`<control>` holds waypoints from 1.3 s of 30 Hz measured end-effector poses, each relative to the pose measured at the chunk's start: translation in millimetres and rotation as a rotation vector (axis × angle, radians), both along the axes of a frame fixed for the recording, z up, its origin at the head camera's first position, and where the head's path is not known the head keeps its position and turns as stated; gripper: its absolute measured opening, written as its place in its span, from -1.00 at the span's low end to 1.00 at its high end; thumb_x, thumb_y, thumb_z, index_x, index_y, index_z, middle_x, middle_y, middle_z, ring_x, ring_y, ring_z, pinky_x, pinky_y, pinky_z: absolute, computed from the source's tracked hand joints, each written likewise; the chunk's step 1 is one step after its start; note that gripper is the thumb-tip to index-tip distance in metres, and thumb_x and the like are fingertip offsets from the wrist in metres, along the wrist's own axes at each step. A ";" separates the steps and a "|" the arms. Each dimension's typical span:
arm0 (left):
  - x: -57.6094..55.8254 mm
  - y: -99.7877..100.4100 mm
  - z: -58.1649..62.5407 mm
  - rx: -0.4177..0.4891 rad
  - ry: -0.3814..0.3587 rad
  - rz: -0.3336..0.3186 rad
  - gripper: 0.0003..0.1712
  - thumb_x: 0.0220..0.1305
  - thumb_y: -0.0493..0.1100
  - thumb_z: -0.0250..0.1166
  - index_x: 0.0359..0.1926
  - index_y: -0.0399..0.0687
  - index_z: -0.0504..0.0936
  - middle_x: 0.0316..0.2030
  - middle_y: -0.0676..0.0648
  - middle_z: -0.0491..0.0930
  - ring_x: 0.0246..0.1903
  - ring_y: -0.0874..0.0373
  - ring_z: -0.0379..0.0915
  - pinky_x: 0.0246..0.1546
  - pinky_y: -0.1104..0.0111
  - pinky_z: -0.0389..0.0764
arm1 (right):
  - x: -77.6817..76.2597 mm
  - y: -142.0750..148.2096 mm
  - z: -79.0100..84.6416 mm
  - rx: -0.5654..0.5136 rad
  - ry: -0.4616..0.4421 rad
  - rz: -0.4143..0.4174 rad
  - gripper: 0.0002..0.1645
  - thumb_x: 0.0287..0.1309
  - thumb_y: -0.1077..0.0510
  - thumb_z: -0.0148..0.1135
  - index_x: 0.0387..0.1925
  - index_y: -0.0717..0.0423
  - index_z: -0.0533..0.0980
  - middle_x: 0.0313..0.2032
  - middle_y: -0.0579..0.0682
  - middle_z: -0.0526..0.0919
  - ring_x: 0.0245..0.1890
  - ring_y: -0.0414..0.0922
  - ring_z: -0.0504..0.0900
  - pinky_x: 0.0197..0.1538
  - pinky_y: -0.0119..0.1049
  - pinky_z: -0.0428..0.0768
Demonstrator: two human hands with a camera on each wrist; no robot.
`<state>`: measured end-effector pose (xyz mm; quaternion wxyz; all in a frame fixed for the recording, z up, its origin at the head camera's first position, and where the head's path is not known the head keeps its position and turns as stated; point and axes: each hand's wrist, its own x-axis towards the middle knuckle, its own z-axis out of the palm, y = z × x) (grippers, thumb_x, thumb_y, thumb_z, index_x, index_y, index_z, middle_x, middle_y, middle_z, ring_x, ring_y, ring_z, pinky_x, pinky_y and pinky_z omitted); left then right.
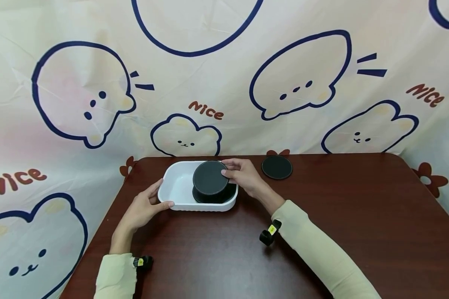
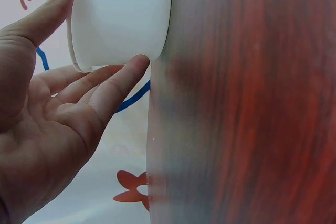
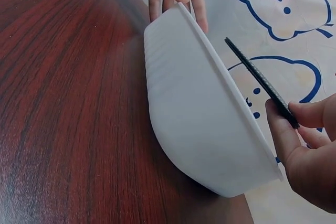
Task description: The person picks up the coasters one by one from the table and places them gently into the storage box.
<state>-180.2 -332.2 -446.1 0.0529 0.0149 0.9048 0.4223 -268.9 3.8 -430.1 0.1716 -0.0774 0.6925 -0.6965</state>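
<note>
My left hand (image 1: 141, 209) grips the left end of a white plastic tray (image 1: 179, 204), with the thumb on one side of its corner and the fingers on the other. My right hand (image 1: 245, 176) pinches a thin round black coaster (image 1: 210, 177) by its edge, between thumb and fingers. The right wrist view shows this coaster (image 3: 257, 76) edge-on and tilted, apart from the tray's rim. Inside the tray's right half lies another black disc (image 1: 213, 199), mostly hidden under the held coaster.
Another round black coaster (image 1: 277, 167) lies near the back edge of the dark brown wooden table (image 1: 321, 220), right of the tray. Behind the table hangs a pale cloth (image 1: 239, 137) printed with cartoon bears.
</note>
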 end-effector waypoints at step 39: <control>-1.3 -1.5 -2.7 0.000 0.002 0.008 0.17 0.34 0.03 0.55 0.73 -0.13 0.04 0.60 -0.40 0.25 0.44 -0.32 0.47 0.29 -0.01 0.58 | 15.7 24.3 -0.2 0.410 0.519 -0.001 -0.41 0.45 0.07 0.40 0.44 -0.02 0.55 0.31 0.09 0.71 0.32 0.03 0.71 0.34 -0.03 0.69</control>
